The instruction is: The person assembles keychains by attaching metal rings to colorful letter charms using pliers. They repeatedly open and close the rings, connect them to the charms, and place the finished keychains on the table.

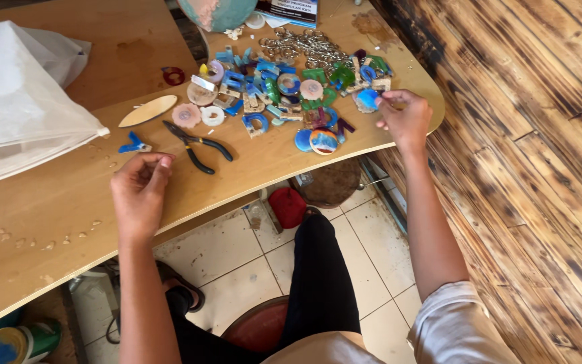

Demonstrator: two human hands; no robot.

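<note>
One blue resin piece (366,99) under right hand (405,118) fingertips; left hand (139,189) pinched together; one pliers (196,144).

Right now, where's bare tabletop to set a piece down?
Free: the strip between the left hand and the white bag, and the edge between the pliers and right hand. Crowded: the resin pieces and key rings.

R hand (404,116): fingertips on blue resin piece (366,100), pile's right edge.
L hand (140,189): fingers pinched, contents unclear; pliers (198,144) just beyond.
Table (48,202): wood.
</note>
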